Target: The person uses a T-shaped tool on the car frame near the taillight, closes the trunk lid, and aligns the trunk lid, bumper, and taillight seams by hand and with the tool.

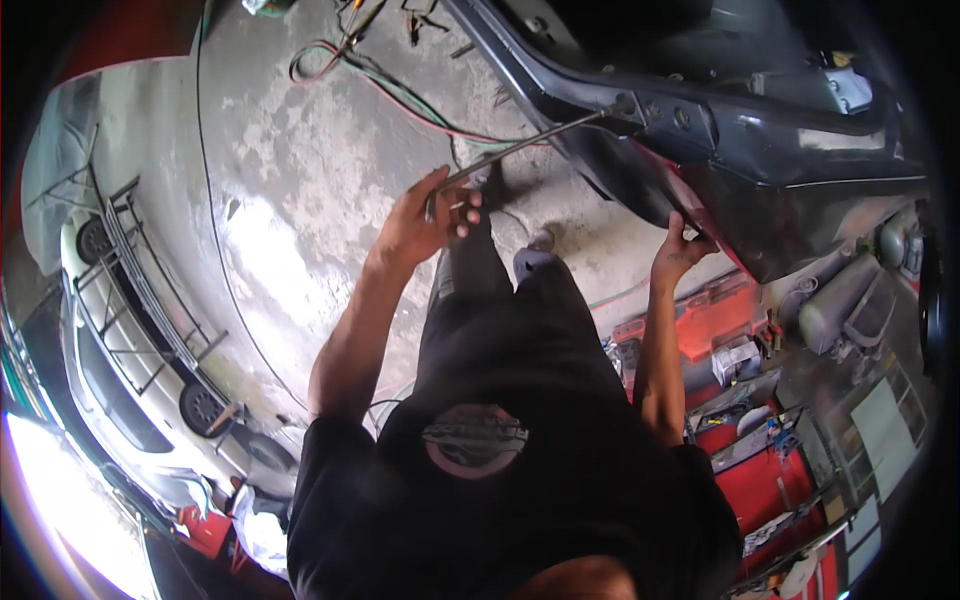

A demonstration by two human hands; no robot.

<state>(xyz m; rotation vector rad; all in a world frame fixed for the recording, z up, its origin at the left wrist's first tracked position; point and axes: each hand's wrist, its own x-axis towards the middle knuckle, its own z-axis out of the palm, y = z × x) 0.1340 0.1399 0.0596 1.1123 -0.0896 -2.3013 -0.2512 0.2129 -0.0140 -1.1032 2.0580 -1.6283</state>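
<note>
A long thin metal rod (530,143) slants from my left hand (432,212) up to the dark car body (740,135), where its far end meets a spot near some holes. The fingers of my left hand are curled round the near end of the rod. On the other side, my right hand (683,252) has its thumb up against the lower edge of a dark panel (640,185) with a red strip; its other fingers are partly hidden behind that edge.
Red and green hoses (400,95) run over the worn concrete floor (300,130). A light-coloured car (135,350) and a metal frame (150,270) stand at the left. On the right are a red tool cabinet (770,490), a red tray (715,315) and a grey cylinder (840,300).
</note>
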